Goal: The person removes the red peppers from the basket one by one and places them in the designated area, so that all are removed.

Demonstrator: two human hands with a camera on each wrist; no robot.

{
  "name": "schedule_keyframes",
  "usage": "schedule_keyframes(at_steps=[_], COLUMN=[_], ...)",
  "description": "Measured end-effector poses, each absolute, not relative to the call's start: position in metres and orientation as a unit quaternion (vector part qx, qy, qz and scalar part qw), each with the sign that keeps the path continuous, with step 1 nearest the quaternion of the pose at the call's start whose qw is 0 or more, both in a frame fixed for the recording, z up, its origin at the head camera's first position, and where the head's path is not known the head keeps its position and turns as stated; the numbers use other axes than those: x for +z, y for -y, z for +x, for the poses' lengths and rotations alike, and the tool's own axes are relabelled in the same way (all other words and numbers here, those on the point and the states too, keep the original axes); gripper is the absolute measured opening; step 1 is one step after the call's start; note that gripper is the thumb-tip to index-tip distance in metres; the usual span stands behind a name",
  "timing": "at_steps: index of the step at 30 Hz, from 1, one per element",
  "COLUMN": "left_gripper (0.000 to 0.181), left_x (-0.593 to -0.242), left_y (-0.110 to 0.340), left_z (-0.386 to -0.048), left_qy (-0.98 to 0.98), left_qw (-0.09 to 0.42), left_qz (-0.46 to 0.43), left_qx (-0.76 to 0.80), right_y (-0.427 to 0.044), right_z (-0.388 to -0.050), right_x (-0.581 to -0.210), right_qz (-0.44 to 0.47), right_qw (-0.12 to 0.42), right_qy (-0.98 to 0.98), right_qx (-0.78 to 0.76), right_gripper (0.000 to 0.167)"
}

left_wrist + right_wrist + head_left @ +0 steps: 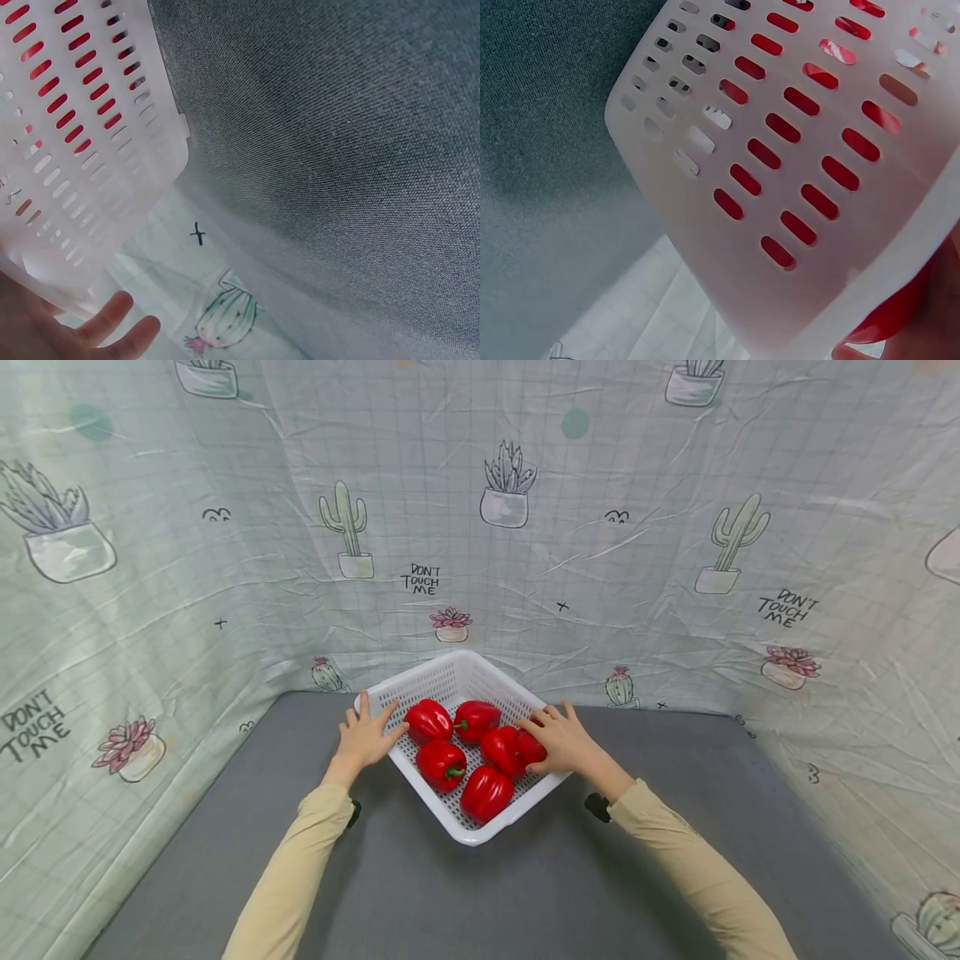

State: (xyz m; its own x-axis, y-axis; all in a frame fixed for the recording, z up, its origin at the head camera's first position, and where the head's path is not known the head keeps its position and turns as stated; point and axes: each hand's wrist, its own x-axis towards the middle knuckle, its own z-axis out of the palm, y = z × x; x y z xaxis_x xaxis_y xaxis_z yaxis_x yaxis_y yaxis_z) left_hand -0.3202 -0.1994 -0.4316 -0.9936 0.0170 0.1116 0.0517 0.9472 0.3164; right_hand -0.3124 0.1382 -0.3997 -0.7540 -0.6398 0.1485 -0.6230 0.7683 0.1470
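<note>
A white perforated basket [450, 818] holds several red bell peppers [441, 766]; its side fills much of both wrist views. At its left corner my left hand [363, 739] rests over the rim with fingers spread, the thumb reaching inside. In the left wrist view, fingers of that hand [90, 337] stick out past the basket rim [45, 289]. My right hand [562, 742] is at the right corner, thumb and fingers round a red pepper [530, 748] just inside the rim. Part of this pepper [900, 311] shows beside the fingers in the right wrist view.
A dark grey table surface [465, 910] lies under the basket. Behind and at both sides hangs a pale cloth [420, 527] printed with cacti and words; the basket's far corner is close to it.
</note>
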Motion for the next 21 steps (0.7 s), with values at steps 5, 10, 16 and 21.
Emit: schedule_keyframes(at_steps=[5,10,16,21], left_gripper=[0.066,0.065,0.065,0.066], left_x=[-0.4316,-0.4324,-0.4326,-0.4316], left_y=[0.1991,0.1997,0.1999,0.1991], left_z=[-0.3208,-0.3215,-0.3214,-0.3216], left_qy=[0.985,0.986,0.986,0.986], left_qw=[0.052,0.050,0.049,0.052], left_qz=[-0.013,-0.012,-0.014,-0.016], left_qx=[-0.164,-0.160,-0.159,-0.158], right_y=[-0.1373,-0.1361,-0.1349,-0.1350], right_z=[-0.3145,-0.3147,-0.3137,-0.3135], right_x=[-0.3997,-0.4005,-0.4008,-0.4010], right_qz=[0.335,0.338,0.339,0.341], right_qw=[0.093,0.103,0.101,0.111], right_qy=[0.937,0.935,0.935,0.933], right_qx=[-0.028,-0.017,-0.008,-0.013], right_gripper=[0.070,0.069,0.069,0.070])
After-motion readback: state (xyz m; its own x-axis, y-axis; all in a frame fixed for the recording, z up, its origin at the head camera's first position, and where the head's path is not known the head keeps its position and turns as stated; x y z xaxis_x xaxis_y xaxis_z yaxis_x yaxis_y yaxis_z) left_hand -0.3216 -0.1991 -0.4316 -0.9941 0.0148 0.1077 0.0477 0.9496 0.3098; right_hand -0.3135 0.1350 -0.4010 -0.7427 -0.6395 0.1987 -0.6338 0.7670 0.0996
